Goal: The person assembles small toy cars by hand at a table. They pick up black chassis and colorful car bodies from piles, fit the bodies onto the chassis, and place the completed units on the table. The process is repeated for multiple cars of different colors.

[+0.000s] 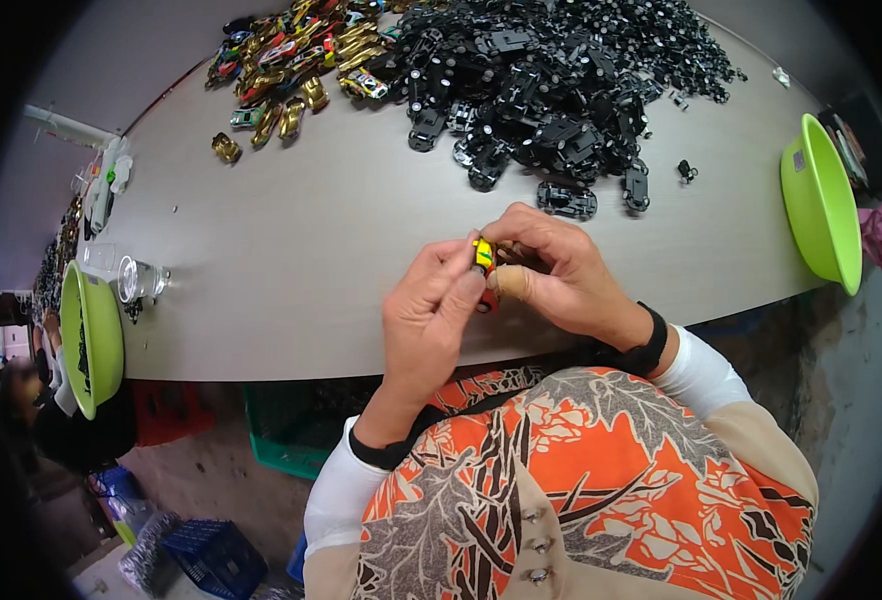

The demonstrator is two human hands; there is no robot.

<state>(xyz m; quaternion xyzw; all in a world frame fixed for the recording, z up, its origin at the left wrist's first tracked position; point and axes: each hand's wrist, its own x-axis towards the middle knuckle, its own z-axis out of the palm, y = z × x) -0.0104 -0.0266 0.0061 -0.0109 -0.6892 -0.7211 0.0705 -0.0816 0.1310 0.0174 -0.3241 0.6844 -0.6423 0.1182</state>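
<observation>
Between my two hands, just above the near part of the table, is a small toy car (484, 254) with yellow, green and red on it. My left hand (429, 305) pinches it from the left with thumb and forefinger. From the right, my right hand (556, 268) grips the same car, its thumb wrapped in a tan bandage. Fingers cover much of the car. Beyond my hands lies a large heap of black toy car chassis (561, 90) with wheels. Left of it is a pile of gold and coloured car bodies (286, 60).
A lime-green basin (823, 205) stands at the right table edge, another green basin (103, 340) at the left. Near the left basin sits a clear plastic cup (139, 280). Below are a green crate (281, 440) and a blue crate (216, 560). Another person (61, 390) sits far left.
</observation>
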